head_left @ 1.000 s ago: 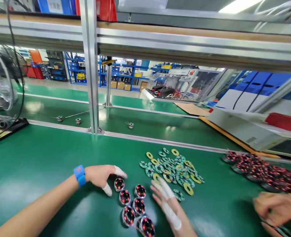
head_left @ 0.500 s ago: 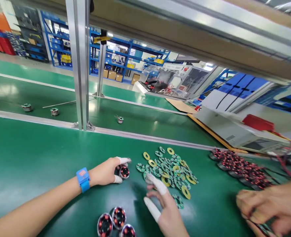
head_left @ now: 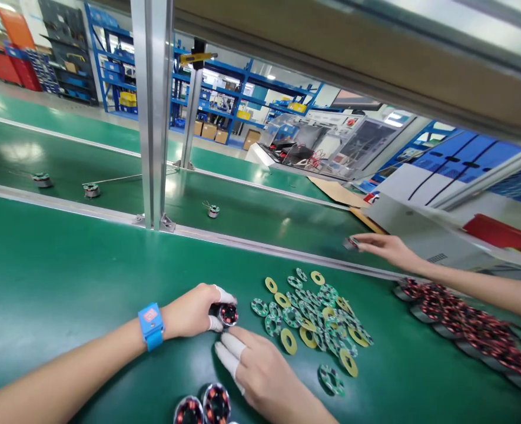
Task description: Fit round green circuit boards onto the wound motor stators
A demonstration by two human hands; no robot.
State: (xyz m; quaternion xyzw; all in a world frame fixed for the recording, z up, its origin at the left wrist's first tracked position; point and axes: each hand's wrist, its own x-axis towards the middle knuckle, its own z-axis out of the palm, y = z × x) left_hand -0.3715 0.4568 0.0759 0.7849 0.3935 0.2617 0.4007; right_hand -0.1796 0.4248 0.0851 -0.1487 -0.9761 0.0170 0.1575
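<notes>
Wound coils near hands: three in view, one (head_left: 228, 314) between the hands, two (head_left: 202, 408) at the lower edge, partly cut off.
Coils on the belt beyond the rail: three small ones, far left (head_left: 42, 179), next to it (head_left: 91, 189), and past the post (head_left: 213, 210).
Flat rings (head_left: 313, 309): a loose scatter, green and yellow, too many and too overlapped to count exactly; one green ring (head_left: 331, 378) lies apart, nearer.
Red-wired coils at right (head_left: 463, 321): a long heap, count not readable.
Held coil, place: on the green tabletop (head_left: 66, 277), just left of the ring scatter.
Held coil, facing: round face tipped toward the camera and to the right, axis roughly level along the tabletop.
Left hand (head_left: 193, 310): curled closed around the coil, white-capped thumb and forefinger pinching its rim; blue wristband (head_left: 151, 325) on the wrist.
Right hand (head_left: 260, 371): loosely open, palm down, white-capped fingertips (head_left: 230, 346) right at the held coil; holds nothing.
Co-worker's hand (head_left: 381, 246): reaching from the right to the rail, fingertips on a small part (head_left: 351, 242) too blurred to name.
</notes>
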